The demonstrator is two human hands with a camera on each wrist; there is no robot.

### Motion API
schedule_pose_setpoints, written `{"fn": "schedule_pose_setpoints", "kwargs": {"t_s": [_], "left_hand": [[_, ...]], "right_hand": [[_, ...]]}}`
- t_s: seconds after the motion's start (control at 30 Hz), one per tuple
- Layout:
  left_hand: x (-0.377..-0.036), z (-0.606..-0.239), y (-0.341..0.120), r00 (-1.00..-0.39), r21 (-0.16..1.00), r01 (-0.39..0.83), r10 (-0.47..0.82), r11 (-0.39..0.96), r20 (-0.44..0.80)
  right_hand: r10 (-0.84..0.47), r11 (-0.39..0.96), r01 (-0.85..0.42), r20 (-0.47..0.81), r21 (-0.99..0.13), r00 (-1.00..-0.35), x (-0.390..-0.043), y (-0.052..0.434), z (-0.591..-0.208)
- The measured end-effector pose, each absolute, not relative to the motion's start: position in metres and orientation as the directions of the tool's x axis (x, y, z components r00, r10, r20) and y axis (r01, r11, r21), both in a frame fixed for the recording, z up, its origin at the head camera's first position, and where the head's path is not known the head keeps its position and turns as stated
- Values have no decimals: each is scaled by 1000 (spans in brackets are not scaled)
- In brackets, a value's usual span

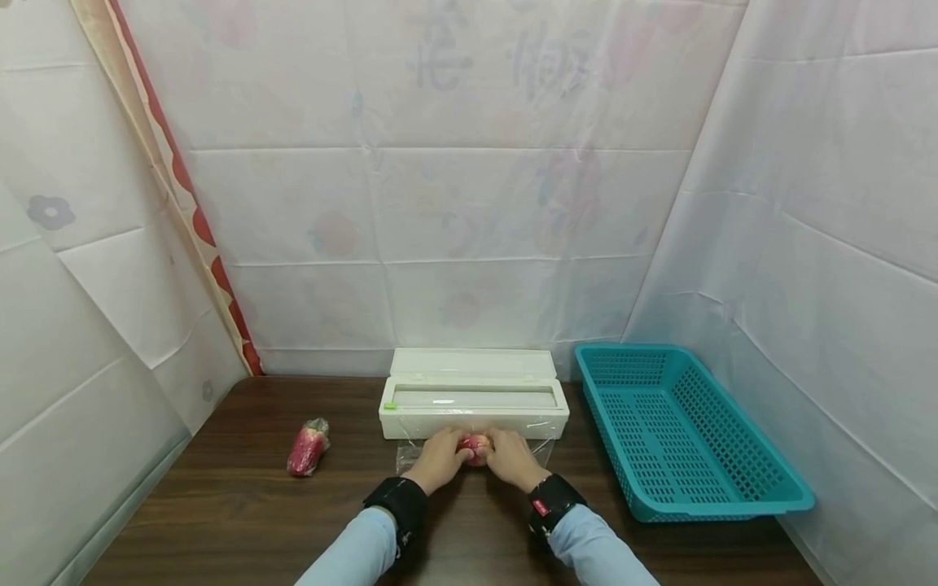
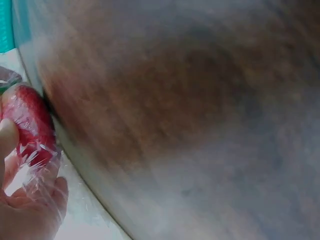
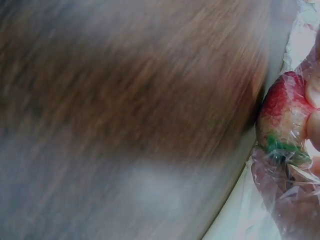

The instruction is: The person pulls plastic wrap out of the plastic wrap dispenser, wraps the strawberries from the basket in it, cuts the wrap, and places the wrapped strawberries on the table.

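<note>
Both hands hold one red fruit in clear film, just in front of the white film dispenser.

Light blue sleeves and black wrist bands come in from the bottom edge; the left hand (image 1: 438, 461) and the right hand (image 1: 515, 459) meet around the red fruit (image 1: 475, 448), fingers curled on it from each side; the clear film (image 1: 543, 448) lies flat under them on the brown table (image 1: 220, 505) and touches the white dispenser (image 1: 473, 400), whose lid stands open; a second wrapped fruit (image 1: 308, 448) lies well apart to the left; a teal basket (image 1: 733, 496) stands at the right.
</note>
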State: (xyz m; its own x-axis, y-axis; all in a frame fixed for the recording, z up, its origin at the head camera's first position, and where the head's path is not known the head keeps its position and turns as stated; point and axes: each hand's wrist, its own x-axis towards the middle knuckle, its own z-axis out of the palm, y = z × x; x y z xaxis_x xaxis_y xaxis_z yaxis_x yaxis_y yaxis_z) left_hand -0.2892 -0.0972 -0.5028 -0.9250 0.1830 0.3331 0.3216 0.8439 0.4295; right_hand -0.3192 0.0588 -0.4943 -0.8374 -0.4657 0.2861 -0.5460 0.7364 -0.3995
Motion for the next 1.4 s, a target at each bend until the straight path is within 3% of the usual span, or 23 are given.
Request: {"fn": "schedule_pose_setpoints", "kwargs": {"t_s": [0.2,0.43,0.6,0.77,0.97,1.2,1.4], "left_hand": [[-283,-500,-93,-915,366,307,166,879,369],[-284,-497,-87,-820,240,397,225,886,527],[-288,-497,-88,-806,223,415,243,882,539],[-289,-494,-86,-792,208,443,272,872,547],[-291,-492,-86,-818,221,429,272,876,507],[-298,-491,-87,-847,273,409,251,871,468],[-298,-491,-88,-851,275,397,238,876,469]], "right_hand": [[-487,740,-561,279,-373,-828,-321,59,-497],[-497,763,-548,230,-343,-837,-323,59,-493],[-522,789,-551,176,-273,-835,-323,58,-481],[-530,791,-574,233,-211,-816,-320,59,-474],[-519,775,-590,305,-228,-799,-320,59,-481],[-524,744,-595,286,-305,-802,-327,56,-478],[-527,744,-593,275,-308,-804,-328,54,-477]]}}
